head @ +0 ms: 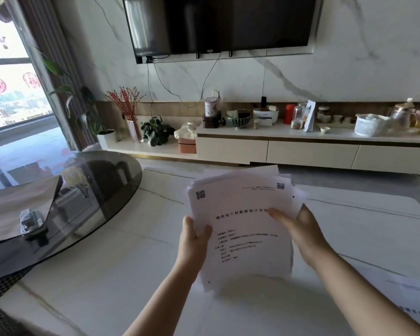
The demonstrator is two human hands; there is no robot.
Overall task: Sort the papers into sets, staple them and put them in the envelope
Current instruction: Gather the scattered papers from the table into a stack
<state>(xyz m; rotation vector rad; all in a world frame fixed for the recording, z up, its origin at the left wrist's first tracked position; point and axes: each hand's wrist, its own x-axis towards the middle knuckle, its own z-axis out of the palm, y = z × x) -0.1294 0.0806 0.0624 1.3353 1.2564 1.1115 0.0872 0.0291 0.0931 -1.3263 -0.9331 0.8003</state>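
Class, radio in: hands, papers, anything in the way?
Left hand and right hand both grip the stack of papers above the table. Stapler lies on the envelope, left. Nothing blocking.

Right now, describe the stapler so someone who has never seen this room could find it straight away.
Start at the round dark glass turntable on the left of the white marble table. A brown envelope lies on its left part, and the stapler sits on the envelope's near corner. It is the only small silvery object there, well left of the paper stack held in both hands.
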